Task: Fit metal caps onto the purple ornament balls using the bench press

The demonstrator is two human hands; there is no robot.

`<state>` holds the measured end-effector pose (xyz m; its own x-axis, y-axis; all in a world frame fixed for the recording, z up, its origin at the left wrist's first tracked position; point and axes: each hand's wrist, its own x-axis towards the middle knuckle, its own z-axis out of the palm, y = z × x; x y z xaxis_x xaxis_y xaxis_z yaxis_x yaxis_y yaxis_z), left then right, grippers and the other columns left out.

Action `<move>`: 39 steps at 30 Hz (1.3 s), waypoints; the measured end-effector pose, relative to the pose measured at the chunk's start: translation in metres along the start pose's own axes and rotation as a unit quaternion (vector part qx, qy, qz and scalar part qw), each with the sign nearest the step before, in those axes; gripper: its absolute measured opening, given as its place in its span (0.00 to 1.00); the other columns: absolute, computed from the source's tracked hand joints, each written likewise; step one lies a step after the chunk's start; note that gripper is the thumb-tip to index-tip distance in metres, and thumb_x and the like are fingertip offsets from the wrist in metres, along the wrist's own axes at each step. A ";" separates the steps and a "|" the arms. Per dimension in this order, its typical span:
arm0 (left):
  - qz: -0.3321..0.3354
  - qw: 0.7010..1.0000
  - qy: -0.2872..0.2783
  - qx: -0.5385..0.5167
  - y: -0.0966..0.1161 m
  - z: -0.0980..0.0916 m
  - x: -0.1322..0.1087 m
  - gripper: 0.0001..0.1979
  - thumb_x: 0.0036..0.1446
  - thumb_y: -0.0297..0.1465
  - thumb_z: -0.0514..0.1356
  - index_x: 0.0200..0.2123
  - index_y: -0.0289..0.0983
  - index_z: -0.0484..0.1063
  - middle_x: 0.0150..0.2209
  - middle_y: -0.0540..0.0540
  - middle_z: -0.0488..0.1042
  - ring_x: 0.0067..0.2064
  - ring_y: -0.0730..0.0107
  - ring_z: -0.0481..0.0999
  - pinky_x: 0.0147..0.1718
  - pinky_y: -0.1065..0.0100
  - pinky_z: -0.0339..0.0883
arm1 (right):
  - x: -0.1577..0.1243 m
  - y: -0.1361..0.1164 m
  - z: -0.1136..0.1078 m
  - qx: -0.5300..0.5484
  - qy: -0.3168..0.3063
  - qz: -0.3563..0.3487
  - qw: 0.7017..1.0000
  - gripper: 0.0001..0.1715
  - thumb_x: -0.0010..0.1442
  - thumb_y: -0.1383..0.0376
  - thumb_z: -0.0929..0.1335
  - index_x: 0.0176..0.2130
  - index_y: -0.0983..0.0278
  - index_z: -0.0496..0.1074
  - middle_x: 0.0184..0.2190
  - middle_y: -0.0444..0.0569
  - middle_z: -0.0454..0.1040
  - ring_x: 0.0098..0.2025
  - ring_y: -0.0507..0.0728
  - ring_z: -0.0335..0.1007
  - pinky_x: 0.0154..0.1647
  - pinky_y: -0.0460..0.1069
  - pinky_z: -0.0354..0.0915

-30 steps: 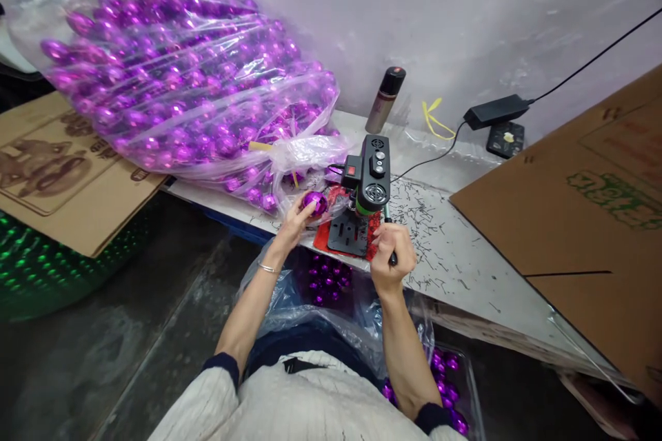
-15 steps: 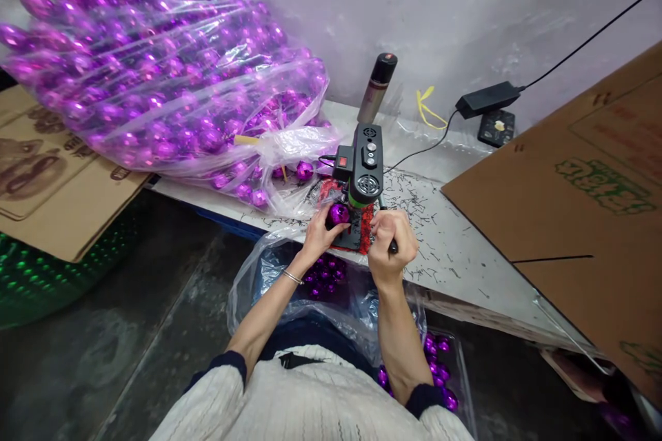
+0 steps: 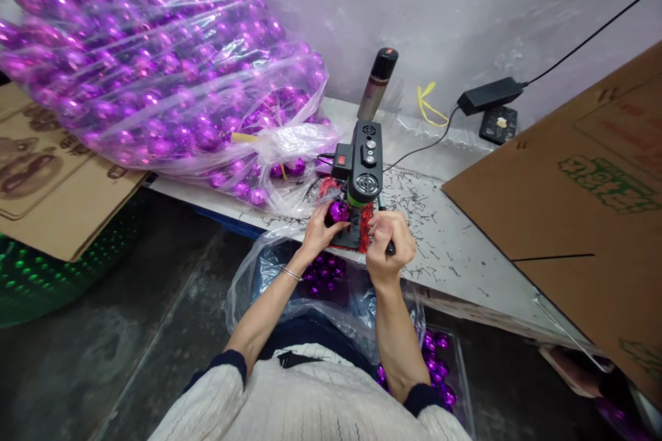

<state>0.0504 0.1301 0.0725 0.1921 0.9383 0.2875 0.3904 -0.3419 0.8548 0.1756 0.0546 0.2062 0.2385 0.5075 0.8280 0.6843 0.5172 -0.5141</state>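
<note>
Between the fingers and thumb of my left hand point(image 3: 319, 231) is a shiny purple ball ornament point(image 3: 338, 211), held at the front left of a black bench machine point(image 3: 366, 162). My right hand point(image 3: 389, 241) is wrapped in a fist around the machine's lever handle point(image 3: 391, 248), whose dark end shows below the fingers. Under the machine lies a black base point(image 3: 349, 238) with red material point(image 3: 365, 227) beside it, strewn with dark bits. Where the ball meets the machine is partly hidden by the machine's head.
A large clear bag of purple balls point(image 3: 170, 83) fills the left of the table point(image 3: 455, 255). Behind the machine stands a spray can point(image 3: 377, 83). A cardboard box point(image 3: 579, 193) leans in at right. Below the edge, an open plastic bag point(image 3: 248, 289) holds more balls; a power adapter point(image 3: 490, 95) lies behind.
Both hands keep their grips on the ball and the lever handle, almost unmoved. The whole view has shifted very slightly.
</note>
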 end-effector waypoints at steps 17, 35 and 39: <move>0.049 0.999 -0.020 0.006 0.000 -0.003 0.003 0.35 0.58 0.43 0.70 0.63 0.37 0.66 0.60 0.34 0.75 0.63 0.47 0.74 0.64 0.46 0.66 | 0.001 0.000 -0.001 0.000 -0.005 -0.010 1.000 0.15 0.68 0.70 0.61 0.30 0.60 0.66 0.26 0.43 0.71 0.29 0.52 0.69 0.32 0.50 0.64; -0.044 0.981 -0.123 -0.144 -0.019 -0.027 0.001 0.37 0.57 0.41 0.70 0.66 0.37 0.66 0.66 0.36 0.71 0.66 0.50 0.72 0.66 0.50 0.65 | -0.002 0.002 -0.001 0.000 -0.011 -0.021 1.000 0.14 0.68 0.71 0.62 0.30 0.60 0.66 0.26 0.43 0.71 0.29 0.52 0.69 0.32 0.49 0.64; 0.009 0.991 -0.112 -0.067 -0.010 -0.025 0.005 0.36 0.57 0.41 0.70 0.65 0.38 0.67 0.63 0.36 0.73 0.65 0.49 0.73 0.65 0.49 0.66 | -0.003 0.003 -0.001 0.000 -0.009 -0.024 1.000 0.14 0.68 0.72 0.62 0.31 0.60 0.66 0.26 0.43 0.71 0.29 0.52 0.69 0.32 0.49 0.64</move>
<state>0.0249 0.1395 0.0757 0.3995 0.8916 0.2132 0.2644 -0.3348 0.9044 0.1775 0.0537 0.2028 0.1937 0.4949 0.8471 0.6948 0.5404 -0.4746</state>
